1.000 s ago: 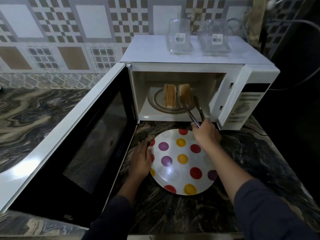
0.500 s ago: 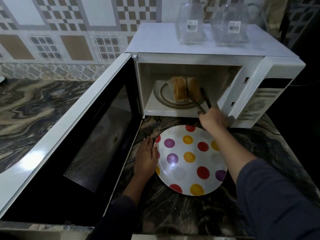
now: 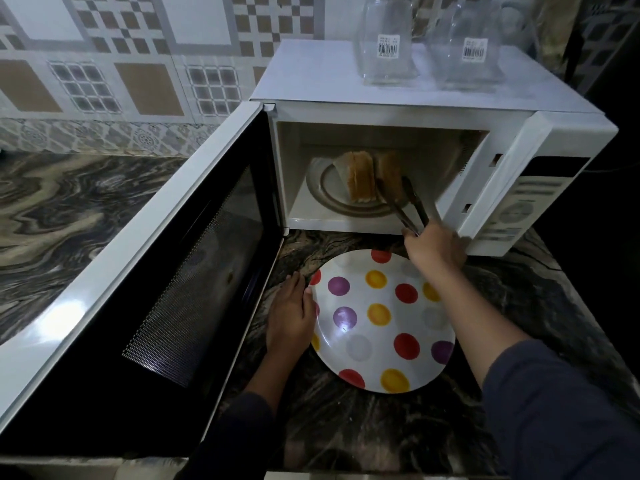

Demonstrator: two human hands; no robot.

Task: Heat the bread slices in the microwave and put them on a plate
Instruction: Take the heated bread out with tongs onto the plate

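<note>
Several bread slices (image 3: 362, 180) stand on edge on the turntable inside the open white microwave (image 3: 433, 112). My right hand (image 3: 434, 249) grips dark tongs (image 3: 405, 206) whose tips close around the rightmost slice (image 3: 389, 173). A white plate with coloured dots (image 3: 360, 348) lies on the dark marble counter in front of the microwave. My left hand (image 3: 289, 318) rests flat on the counter, its fingers touching the plate's left rim.
The microwave door (image 3: 166, 271) hangs wide open to the left and takes up the counter there. Two clear glass containers (image 3: 386, 46) (image 3: 472, 51) stand on the microwave's top. The control panel (image 3: 526, 202) is on the right, with a tiled wall behind.
The view has drawn closer to the microwave. My right hand has pushed the tongs further in around the rightmost slice. My left hand has stayed by the plate.
</note>
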